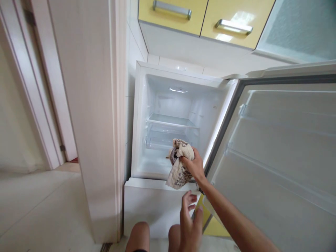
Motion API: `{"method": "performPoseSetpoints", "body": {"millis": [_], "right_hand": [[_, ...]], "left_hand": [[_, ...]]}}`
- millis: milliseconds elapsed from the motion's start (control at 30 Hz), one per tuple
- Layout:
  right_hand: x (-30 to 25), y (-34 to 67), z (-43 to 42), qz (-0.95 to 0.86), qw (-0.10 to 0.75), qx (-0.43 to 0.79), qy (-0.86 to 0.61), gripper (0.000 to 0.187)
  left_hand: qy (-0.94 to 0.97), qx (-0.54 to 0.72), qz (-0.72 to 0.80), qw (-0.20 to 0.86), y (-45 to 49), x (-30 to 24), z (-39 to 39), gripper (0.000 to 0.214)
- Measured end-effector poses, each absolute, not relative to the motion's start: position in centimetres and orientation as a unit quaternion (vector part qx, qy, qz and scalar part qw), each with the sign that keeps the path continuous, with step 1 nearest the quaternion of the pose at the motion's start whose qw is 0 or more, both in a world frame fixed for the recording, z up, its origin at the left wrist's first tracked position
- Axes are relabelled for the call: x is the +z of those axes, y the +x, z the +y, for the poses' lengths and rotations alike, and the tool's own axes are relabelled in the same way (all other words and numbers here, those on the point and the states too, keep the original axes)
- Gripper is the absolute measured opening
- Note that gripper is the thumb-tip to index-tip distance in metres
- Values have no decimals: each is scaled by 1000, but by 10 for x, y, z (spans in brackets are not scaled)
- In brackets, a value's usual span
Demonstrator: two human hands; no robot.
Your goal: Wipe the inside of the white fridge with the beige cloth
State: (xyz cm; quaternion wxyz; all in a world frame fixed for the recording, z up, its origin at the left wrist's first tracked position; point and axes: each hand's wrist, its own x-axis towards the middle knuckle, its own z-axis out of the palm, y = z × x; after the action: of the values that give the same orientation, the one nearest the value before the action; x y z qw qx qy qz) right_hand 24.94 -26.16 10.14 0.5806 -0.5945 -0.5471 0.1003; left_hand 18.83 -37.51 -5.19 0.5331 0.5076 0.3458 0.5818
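Observation:
My right hand (194,164) grips a bunched cream cloth (181,175) with a dark floral pattern. It holds the cloth in front of the opening of a white fridge (136,122), near the lower part of the compartment. A darker fold or lining shows inside the bundle. Lower down, my left hand (190,218) is raised with its fingers apart and slightly curled, touching nothing. Inside the fridge are a glass shelf (172,120) and a clear drawer (162,141) beneath it.
The fridge door (283,147) stands wide to the right, with clear racks on its inner side. Yellow cupboards (170,26) hang above. A pale door frame (86,105) rises close on the left. My knees (139,234) are before the white lower front (149,203).

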Motion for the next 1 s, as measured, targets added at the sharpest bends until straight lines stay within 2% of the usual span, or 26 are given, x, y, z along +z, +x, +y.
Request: {"method": "performPoseSetpoints", "body": {"millis": [133, 267, 367, 500, 567, 633, 733, 800, 867, 1000], "right_hand": [[48, 224, -271, -540, 611, 137, -563, 62], [4, 199, -282, -617, 585, 61, -523, 61], [-11, 189, -289, -709, 521, 12, -476, 53], [-15, 196, -285, -810, 452, 57, -369, 60], [-22, 207, -274, -810, 458, 107, -351, 61], [-37, 221, -258, -780, 476, 139, -381, 55], [-75, 247, -232, -732, 476, 108, -476, 44], [-108, 268, -219, -725, 444, 61, -523, 39], [-143, 289, -210, -732, 408, 10, -545, 38], [-198, 317, -206, -715, 392, -110, -568, 31]], "left_hand": [[392, 639, 314, 582, 154, -23, -340, 68], [294, 644, 293, 642, 126, -11, -310, 72], [252, 653, 298, 649, 109, -10, -291, 69], [205, 668, 349, 625, 90, -16, -256, 55], [205, 702, 382, 565, 84, -22, -231, 54], [258, 735, 440, 446, 81, -30, -203, 58], [339, 739, 516, 269, 77, -45, -160, 73], [364, 723, 537, 239, 75, -58, -132, 81], [437, 667, 568, 206, 72, -72, -105, 81], [606, 457, 638, 126, 72, -96, -54, 78]]}}
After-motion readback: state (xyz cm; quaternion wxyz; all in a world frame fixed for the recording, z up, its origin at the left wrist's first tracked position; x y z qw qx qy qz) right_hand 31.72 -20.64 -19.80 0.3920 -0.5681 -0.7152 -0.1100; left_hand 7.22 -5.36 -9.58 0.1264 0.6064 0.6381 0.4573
